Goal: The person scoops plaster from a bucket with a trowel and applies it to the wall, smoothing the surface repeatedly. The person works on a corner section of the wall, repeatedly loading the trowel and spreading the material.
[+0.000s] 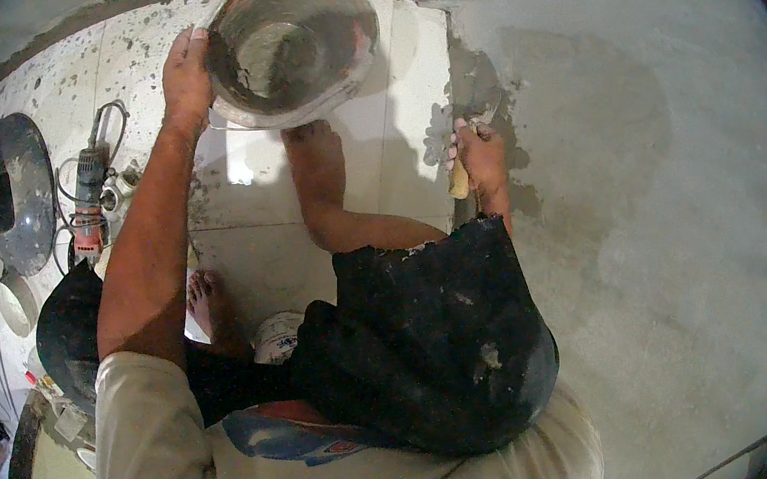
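Observation:
My left hand (184, 84) grips the rim of a round, cement-smeared bucket (344, 38) at the top of the view. The bucket tilts so that its inside shows, with some grey mortar (270, 57) at the bottom. Closed round the yellowish wooden handle of a trowel (459, 179), my right hand (483, 162) is low at the edge between white tiles and grey cement. The trowel's blade lies partly hidden beyond my fingers, beside a dark wet mortar patch (473, 75).
Smooth grey cement (629, 209) spreads across the right side, with a darker damp area. Mortar splashes dot the white tiles (117, 57). A corded power tool (89, 194), a black round pan (22, 193) and bowls (16, 306) lie left. A white tub (278, 337) stands near my legs.

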Action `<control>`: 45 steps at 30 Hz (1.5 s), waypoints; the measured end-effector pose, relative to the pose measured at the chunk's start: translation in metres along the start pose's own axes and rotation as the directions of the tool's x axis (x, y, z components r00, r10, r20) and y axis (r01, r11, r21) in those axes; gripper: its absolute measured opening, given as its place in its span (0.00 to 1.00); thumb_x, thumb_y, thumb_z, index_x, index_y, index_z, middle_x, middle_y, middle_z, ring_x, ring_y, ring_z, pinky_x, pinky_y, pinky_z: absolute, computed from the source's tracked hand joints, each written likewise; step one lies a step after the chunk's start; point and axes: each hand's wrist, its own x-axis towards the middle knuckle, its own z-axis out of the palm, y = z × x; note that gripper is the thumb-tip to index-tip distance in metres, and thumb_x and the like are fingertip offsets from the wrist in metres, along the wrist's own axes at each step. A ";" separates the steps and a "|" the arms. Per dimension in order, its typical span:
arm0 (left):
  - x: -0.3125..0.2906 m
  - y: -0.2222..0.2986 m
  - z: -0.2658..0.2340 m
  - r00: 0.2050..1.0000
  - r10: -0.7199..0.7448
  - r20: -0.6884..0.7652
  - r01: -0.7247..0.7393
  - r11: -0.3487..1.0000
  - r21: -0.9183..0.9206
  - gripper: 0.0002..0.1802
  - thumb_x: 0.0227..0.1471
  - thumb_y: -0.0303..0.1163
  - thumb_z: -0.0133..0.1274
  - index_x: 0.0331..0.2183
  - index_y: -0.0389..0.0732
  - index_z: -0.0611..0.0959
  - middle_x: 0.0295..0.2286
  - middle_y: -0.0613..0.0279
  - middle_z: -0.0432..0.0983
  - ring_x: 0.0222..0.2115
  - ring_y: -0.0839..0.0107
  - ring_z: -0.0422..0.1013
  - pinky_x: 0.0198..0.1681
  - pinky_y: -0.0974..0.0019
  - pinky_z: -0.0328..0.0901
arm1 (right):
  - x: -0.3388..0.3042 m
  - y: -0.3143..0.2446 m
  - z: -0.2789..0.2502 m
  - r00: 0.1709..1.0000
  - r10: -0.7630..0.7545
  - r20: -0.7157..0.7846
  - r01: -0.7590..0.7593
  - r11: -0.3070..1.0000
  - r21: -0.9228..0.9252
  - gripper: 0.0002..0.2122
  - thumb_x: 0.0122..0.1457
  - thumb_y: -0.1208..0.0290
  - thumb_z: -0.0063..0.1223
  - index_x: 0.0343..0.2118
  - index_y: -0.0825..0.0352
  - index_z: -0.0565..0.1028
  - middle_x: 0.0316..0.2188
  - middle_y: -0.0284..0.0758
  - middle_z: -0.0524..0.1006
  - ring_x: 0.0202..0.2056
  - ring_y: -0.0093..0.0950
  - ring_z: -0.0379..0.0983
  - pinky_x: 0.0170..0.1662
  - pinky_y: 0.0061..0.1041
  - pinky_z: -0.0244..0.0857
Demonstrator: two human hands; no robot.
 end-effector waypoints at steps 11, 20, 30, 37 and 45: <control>-0.004 0.005 0.003 0.999 0.019 0.036 -0.019 1.000 -0.003 0.25 0.69 0.44 0.50 0.55 0.33 0.77 0.50 0.58 0.77 0.51 0.66 0.70 0.61 0.63 0.60 | 0.050 -0.002 0.034 0.993 0.117 0.032 -0.116 0.993 -0.029 0.10 0.65 0.67 0.58 0.32 0.70 0.78 0.24 0.34 0.77 0.21 0.27 0.74 0.20 0.32 0.70; -0.003 0.003 0.001 0.999 0.025 0.044 -0.024 0.999 -0.023 0.24 0.70 0.44 0.48 0.53 0.34 0.78 0.47 0.59 0.77 0.49 0.68 0.70 0.60 0.64 0.60 | -0.053 0.049 0.015 0.963 0.269 0.001 -0.269 0.963 0.005 0.10 0.64 0.67 0.55 0.41 0.70 0.74 0.30 0.40 0.78 0.26 0.30 0.77 0.23 0.35 0.71; -0.001 0.002 -0.003 0.996 -0.013 0.090 0.018 0.999 -0.050 0.26 0.68 0.45 0.49 0.56 0.34 0.77 0.51 0.58 0.76 0.52 0.67 0.69 0.60 0.63 0.59 | 0.021 0.049 0.026 0.992 -0.124 -0.016 0.116 0.959 -0.258 0.12 0.64 0.65 0.58 0.35 0.70 0.76 0.25 0.36 0.77 0.23 0.29 0.75 0.23 0.32 0.68; -0.005 0.008 0.005 0.999 -0.044 0.032 0.046 0.995 -0.084 0.26 0.69 0.44 0.49 0.57 0.34 0.77 0.50 0.57 0.77 0.51 0.67 0.70 0.59 0.63 0.61 | -0.033 0.022 0.024 0.992 -0.037 -0.120 0.022 0.991 -0.128 0.11 0.65 0.66 0.57 0.38 0.72 0.75 0.26 0.36 0.77 0.22 0.27 0.74 0.23 0.31 0.71; -0.001 0.001 0.006 0.994 0.052 0.097 -0.047 0.997 -0.055 0.22 0.70 0.41 0.48 0.53 0.34 0.78 0.45 0.59 0.79 0.45 0.69 0.72 0.53 0.65 0.65 | 0.018 0.091 0.021 0.997 -0.074 -0.020 0.064 0.942 -0.328 0.13 0.65 0.64 0.58 0.40 0.70 0.72 0.26 0.38 0.77 0.22 0.27 0.75 0.21 0.32 0.71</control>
